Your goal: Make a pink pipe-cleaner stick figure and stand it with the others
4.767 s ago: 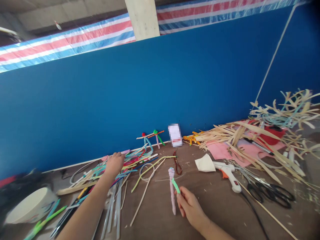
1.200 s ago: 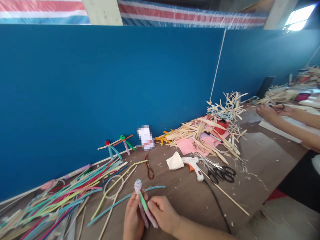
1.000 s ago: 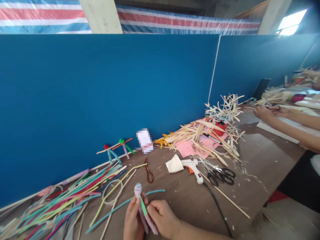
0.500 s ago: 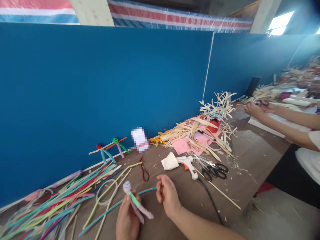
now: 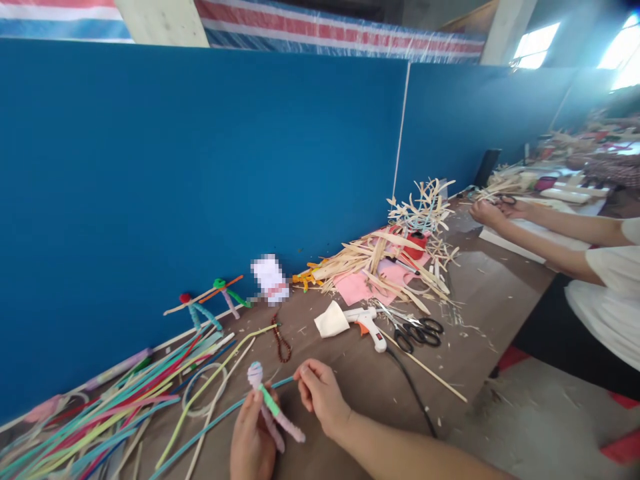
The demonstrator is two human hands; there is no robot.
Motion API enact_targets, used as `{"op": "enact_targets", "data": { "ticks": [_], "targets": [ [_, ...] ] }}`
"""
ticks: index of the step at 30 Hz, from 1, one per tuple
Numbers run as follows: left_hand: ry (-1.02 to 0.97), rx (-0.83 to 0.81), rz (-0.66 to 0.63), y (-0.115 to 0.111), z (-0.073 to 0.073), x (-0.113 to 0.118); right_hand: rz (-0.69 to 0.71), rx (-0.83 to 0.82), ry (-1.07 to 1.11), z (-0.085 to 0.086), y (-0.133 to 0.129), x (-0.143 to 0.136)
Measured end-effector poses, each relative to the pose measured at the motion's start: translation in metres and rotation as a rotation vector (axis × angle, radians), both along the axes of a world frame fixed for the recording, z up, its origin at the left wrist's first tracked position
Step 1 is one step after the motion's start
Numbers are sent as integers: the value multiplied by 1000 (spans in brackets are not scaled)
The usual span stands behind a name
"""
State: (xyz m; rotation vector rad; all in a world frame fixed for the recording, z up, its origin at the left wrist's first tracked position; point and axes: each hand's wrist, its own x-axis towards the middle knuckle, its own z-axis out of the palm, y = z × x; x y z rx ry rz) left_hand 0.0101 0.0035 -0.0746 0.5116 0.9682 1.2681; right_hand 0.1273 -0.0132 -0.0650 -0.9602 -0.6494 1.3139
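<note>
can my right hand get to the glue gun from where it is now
Probably yes: the right hand is close to the glue gun, with brown tabletop between them and no visible obstacle. Its black cord trails off beside that path.

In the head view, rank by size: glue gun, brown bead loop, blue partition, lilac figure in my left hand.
Largest to smallest:
Blue partition
Lilac figure in your left hand
Glue gun
Bead loop

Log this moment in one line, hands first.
left hand: holds fuzzy figure | right hand: at blue stem, grip unclear | glue gun: on table
</note>
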Motion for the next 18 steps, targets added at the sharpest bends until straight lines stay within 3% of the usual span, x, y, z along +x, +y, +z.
{"op": "enact_targets", "data": {
  "ticks": [18],
  "targets": [
    [18,-19,35,1,2,2,24,13,-57,-1,0,-3]
  ]
}}
